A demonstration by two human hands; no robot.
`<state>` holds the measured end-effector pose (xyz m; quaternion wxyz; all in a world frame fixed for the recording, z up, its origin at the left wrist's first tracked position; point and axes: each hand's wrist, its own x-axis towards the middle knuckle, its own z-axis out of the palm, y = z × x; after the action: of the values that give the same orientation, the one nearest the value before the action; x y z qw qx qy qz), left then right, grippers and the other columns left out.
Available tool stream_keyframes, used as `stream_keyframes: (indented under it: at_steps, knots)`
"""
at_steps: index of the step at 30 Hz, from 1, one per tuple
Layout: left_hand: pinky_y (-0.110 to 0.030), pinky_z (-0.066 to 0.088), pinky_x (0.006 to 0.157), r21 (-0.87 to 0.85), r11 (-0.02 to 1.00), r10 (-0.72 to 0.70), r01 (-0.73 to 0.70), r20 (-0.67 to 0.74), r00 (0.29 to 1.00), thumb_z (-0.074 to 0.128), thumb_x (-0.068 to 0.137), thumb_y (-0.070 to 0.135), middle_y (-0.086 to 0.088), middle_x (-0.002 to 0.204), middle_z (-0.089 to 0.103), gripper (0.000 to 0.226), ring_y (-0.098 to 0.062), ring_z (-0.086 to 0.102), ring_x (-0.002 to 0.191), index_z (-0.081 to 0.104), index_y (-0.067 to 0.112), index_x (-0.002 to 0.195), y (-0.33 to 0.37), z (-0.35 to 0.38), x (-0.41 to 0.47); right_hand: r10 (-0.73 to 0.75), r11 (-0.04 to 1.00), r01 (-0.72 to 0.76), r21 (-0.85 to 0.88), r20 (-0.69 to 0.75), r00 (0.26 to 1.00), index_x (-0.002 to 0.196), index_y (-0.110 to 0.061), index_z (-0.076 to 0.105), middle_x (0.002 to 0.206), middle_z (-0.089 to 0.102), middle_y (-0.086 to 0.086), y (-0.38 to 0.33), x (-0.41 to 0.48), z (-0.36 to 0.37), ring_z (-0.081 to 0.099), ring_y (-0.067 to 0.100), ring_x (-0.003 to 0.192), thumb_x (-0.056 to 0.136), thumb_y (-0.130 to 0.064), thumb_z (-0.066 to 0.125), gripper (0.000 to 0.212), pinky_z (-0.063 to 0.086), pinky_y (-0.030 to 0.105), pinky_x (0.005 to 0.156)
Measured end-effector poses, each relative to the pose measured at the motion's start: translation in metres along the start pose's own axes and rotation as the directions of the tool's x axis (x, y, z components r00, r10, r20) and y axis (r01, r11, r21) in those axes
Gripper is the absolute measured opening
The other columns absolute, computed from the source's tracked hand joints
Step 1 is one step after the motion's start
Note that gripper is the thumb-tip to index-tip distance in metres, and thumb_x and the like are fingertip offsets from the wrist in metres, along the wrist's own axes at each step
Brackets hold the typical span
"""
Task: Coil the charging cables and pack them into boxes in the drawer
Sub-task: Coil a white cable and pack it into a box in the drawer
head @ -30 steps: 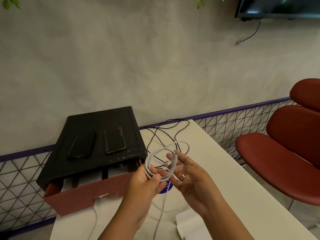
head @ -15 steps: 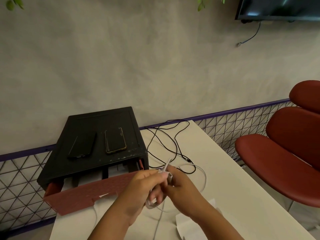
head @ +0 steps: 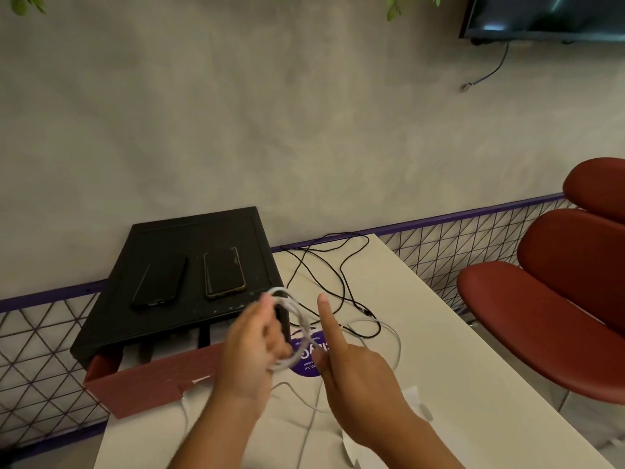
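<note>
1. One white cable [head: 293, 308] is held as a small coil above the bench [head: 439, 350], just in front of the open drawer [head: 159, 380]. Its loose tail is left trailing down onto the bench.
2. The coil is gripped by the left hand [head: 252, 346], whose fingers [head: 270, 330] are curled round the loops.
3. The right hand [head: 355, 374] is held just beside the coil, with the index finger [head: 326, 319] straight and the others curled. Whether the tail is pinched there cannot be told.
4. Further back on the bench a black cable [head: 341, 265] is seen uncoiled, beside the black cabinet [head: 189, 238] on which two phones [head: 223, 270] are laid.
5. The loops could probably spring apart if the left grip is eased before the tail is wound in, as the cable looks stiff.
6. The trailing tail could also be snagged on the black cable or the drawer edge, and the coil dragged out of shape.
</note>
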<state>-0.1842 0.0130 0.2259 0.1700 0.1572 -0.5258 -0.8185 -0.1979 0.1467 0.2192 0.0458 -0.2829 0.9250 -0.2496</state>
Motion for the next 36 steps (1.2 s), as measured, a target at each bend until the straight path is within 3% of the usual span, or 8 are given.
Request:
stream_keyframes:
  at_steps: [4,6,9,15,19,23,29,36]
  knots:
    - [-0.021,0.036,0.043,-0.325,0.945,-0.041,0.043,0.013,0.999,0.041,0.092,0.034,0.008,0.036,0.023,0.037,-0.006,0.022,0.032,0.039,0.018,0.059,0.013,-0.01,0.012,-0.042,0.989,0.046,0.14,-0.036,0.998,0.13,-0.053,-0.022,0.109,0.062,0.0,0.007,-0.003,-0.008,0.056,0.017,0.099,0.101,-0.035,0.027,0.059,0.05,0.031,0.082]
    - [-0.02,0.039,0.046,-0.407,0.91,-0.044,0.079,0.094,0.995,0.044,0.084,0.036,0.007,0.038,0.025,0.035,-0.006,0.025,0.034,0.044,0.019,0.054,0.011,-0.005,0.006,-0.064,0.969,0.069,0.239,-0.03,0.998,0.144,-0.046,0.013,0.092,0.062,-0.008,0.016,0.002,-0.003,0.056,0.011,0.089,0.101,-0.032,0.029,0.047,0.048,0.03,0.082]
    - [-0.028,0.042,0.064,-0.459,0.881,-0.052,0.112,0.14,0.989,0.046,0.082,0.037,0.004,0.047,0.032,0.033,-0.009,0.034,0.044,0.044,0.017,0.056,0.001,0.003,-0.002,-0.092,0.868,0.077,0.49,0.008,0.996,0.118,-0.046,0.051,0.087,0.064,-0.011,0.025,0.005,0.004,0.055,0.002,0.08,0.095,-0.043,0.032,0.03,0.049,0.026,0.079]
    - [-0.041,0.044,0.085,-0.498,0.839,-0.151,0.219,0.174,0.973,0.049,0.08,0.035,-0.003,0.068,0.054,0.023,-0.016,0.05,0.067,0.053,0.015,0.071,-0.014,0.013,-0.011,0.111,0.451,-0.139,0.882,0.099,0.989,0.102,-0.027,0.066,0.087,0.069,-0.004,0.029,0.005,0.006,0.062,0.008,0.081,0.099,-0.028,0.041,0.025,0.047,0.019,0.069]
    - [-0.036,0.045,0.082,-0.221,0.945,-0.204,0.241,0.176,0.963,0.048,0.085,0.019,-0.005,0.075,0.062,0.022,-0.02,0.056,0.08,0.061,0.008,0.099,-0.024,0.017,-0.014,0.283,0.138,-0.165,0.977,0.12,0.952,0.094,-0.013,0.063,0.078,0.067,0.004,0.034,0.009,-0.003,0.061,0.014,0.073,0.099,-0.018,0.036,0.028,0.047,0.027,0.068]
    - [-0.026,0.048,0.069,0.018,0.965,-0.262,0.262,0.139,0.955,0.042,0.095,0.005,-0.006,0.082,0.069,0.021,-0.015,0.064,0.076,0.062,0.01,0.1,-0.039,0.021,-0.02,0.322,-0.072,-0.1,0.992,0.118,0.939,0.086,-0.007,0.055,0.054,0.05,0.001,0.04,0.01,-0.009,0.053,0.012,0.051,0.099,-0.017,0.034,0.027,0.04,0.028,0.062]
    - [-0.02,0.051,0.062,0.213,0.941,-0.295,0.264,0.127,0.947,0.046,0.092,-0.005,-0.009,0.092,0.07,0.029,-0.018,0.069,0.074,0.057,0.016,0.109,-0.059,0.027,-0.023,0.436,-0.052,-0.107,0.993,0.118,0.892,0.094,-0.007,0.056,0.049,0.041,-0.001,0.054,0.009,-0.003,0.037,0.01,0.045,0.099,-0.018,0.035,0.024,0.035,0.025,0.051]
    - [-0.019,0.051,0.045,-0.079,0.853,-0.489,0.516,0.221,0.844,0.042,0.089,-0.013,-0.011,0.067,0.066,0.025,-0.03,0.069,0.062,0.057,0.002,0.102,-0.066,0.03,-0.024,0.439,0.098,-0.145,0.985,0.087,0.894,0.097,-0.006,0.053,0.063,0.06,0.008,0.071,-0.001,-0.004,0.049,0.012,0.05,0.1,-0.019,0.037,0.021,0.042,0.025,0.05]
